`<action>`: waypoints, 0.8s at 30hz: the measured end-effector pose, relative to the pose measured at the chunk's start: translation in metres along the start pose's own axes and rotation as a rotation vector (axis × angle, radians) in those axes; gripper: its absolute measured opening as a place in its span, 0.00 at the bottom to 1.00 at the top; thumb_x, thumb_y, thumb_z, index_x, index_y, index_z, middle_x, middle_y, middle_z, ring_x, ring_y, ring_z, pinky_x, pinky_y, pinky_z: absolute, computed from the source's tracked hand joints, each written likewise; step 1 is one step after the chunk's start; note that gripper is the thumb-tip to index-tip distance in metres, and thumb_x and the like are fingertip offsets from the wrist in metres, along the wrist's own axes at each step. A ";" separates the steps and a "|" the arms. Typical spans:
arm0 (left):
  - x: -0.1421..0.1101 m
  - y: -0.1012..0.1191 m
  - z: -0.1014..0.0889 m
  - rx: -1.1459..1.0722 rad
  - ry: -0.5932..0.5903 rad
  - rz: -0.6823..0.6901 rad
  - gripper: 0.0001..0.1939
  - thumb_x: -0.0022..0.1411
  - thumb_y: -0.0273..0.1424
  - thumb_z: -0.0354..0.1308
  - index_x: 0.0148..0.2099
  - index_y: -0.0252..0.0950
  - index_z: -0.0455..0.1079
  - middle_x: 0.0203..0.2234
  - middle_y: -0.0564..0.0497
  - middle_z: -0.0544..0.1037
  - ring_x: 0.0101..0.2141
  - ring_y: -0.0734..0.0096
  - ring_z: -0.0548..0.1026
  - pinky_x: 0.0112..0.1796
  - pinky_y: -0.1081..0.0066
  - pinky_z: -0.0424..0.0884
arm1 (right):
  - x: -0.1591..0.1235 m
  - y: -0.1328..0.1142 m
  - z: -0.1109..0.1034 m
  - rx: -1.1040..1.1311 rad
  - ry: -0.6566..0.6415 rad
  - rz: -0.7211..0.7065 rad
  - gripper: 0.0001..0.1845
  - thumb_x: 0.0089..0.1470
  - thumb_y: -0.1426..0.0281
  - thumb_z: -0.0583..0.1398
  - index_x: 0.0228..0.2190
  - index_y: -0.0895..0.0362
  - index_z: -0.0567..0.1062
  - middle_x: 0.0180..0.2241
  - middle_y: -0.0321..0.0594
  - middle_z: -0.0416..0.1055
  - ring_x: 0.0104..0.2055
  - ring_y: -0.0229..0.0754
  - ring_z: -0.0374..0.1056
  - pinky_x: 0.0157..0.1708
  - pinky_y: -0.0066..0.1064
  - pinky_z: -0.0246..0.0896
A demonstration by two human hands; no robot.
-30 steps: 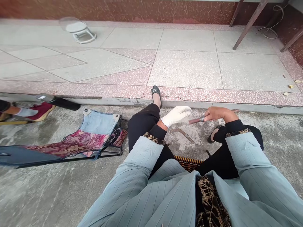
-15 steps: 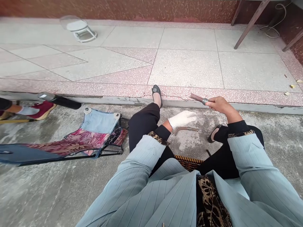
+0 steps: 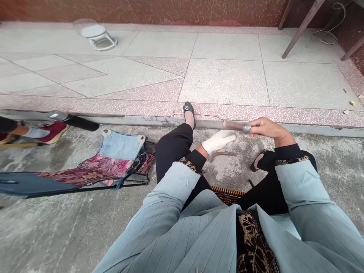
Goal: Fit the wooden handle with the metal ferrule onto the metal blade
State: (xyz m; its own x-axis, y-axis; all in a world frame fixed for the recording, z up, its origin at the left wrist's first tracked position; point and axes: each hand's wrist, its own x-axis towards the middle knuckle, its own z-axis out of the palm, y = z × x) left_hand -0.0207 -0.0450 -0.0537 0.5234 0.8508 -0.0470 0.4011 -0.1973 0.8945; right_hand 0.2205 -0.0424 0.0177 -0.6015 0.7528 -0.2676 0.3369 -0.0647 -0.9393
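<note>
My right hand point(image 3: 265, 128) is closed around the end of a reddish-brown stick point(image 3: 233, 125) with wire wound about it near my fingers. The stick points left and is blurred. My left hand point(image 3: 218, 141), in a white knitted glove, is closed just below and left of the stick. Whatever its fingers hold, if anything, is hidden. Under the glove, a bent brown rod point(image 3: 224, 154) shows against the concrete; whether it touches the ground I cannot tell.
Woven wicker point(image 3: 227, 195) shows between my legs. A folding fabric lounger point(image 3: 93, 168) stands left, beside a black cylinder point(image 3: 78, 122) and another person's red shoe point(image 3: 55, 131). A tiled step point(image 3: 222, 83) runs ahead, with a white stool point(image 3: 98, 34) on it.
My right hand has lowered slightly, and the wire-wound stick has swung down towards the gloved hand, its free end lower and further left. My left hand has shifted only slightly.
</note>
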 end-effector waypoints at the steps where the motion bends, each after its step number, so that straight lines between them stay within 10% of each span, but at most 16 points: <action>1: 0.000 0.002 0.000 0.014 -0.043 0.000 0.16 0.69 0.34 0.46 0.35 0.32 0.71 0.25 0.52 0.75 0.31 0.73 0.75 0.37 0.72 0.69 | -0.002 0.001 -0.005 0.067 0.201 -0.057 0.20 0.50 0.53 0.65 0.26 0.59 0.75 0.21 0.33 0.66 0.21 0.31 0.55 0.22 0.27 0.49; 5: -0.002 0.011 -0.003 0.085 -0.210 0.020 0.12 0.67 0.33 0.50 0.36 0.33 0.72 0.27 0.53 0.76 0.34 0.72 0.75 0.38 0.74 0.68 | 0.002 0.015 -0.020 0.135 0.659 -0.044 0.24 0.48 0.49 0.65 0.24 0.58 0.71 0.21 0.35 0.65 0.20 0.32 0.56 0.21 0.28 0.50; 9: -0.007 0.019 -0.010 0.099 -0.278 0.033 0.09 0.63 0.32 0.55 0.36 0.34 0.74 0.27 0.52 0.76 0.35 0.69 0.75 0.37 0.73 0.67 | 0.014 0.028 -0.021 -0.266 0.630 0.271 0.19 0.50 0.54 0.64 0.24 0.59 0.74 0.18 0.36 0.66 0.20 0.35 0.59 0.23 0.30 0.52; 14: -0.009 0.019 -0.025 0.058 -0.166 0.066 0.13 0.64 0.34 0.51 0.37 0.33 0.74 0.28 0.51 0.76 0.30 0.72 0.72 0.34 0.73 0.65 | 0.021 0.033 -0.015 -0.593 0.345 0.393 0.17 0.53 0.57 0.62 0.26 0.58 0.78 0.19 0.36 0.68 0.24 0.37 0.62 0.29 0.31 0.52; 21: -0.001 0.006 -0.026 0.010 0.013 0.144 0.13 0.65 0.35 0.50 0.38 0.32 0.72 0.32 0.50 0.76 0.34 0.71 0.71 0.40 0.72 0.67 | 0.015 0.015 0.009 -0.251 -0.603 0.292 0.21 0.49 0.51 0.65 0.24 0.58 0.77 0.20 0.32 0.67 0.21 0.33 0.59 0.26 0.28 0.54; 24: 0.003 0.005 -0.012 0.053 -0.022 0.099 0.13 0.66 0.34 0.50 0.38 0.31 0.72 0.32 0.49 0.76 0.35 0.70 0.71 0.41 0.71 0.66 | 0.006 0.000 0.009 -0.162 -0.506 0.153 0.21 0.49 0.51 0.65 0.28 0.59 0.77 0.21 0.32 0.68 0.21 0.32 0.58 0.24 0.27 0.52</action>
State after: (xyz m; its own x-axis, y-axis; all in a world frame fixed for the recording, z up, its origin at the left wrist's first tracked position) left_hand -0.0259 -0.0374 -0.0437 0.5783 0.8152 0.0305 0.3852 -0.3058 0.8707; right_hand 0.2107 -0.0435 0.0140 -0.7963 0.3313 -0.5060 0.5311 -0.0172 -0.8471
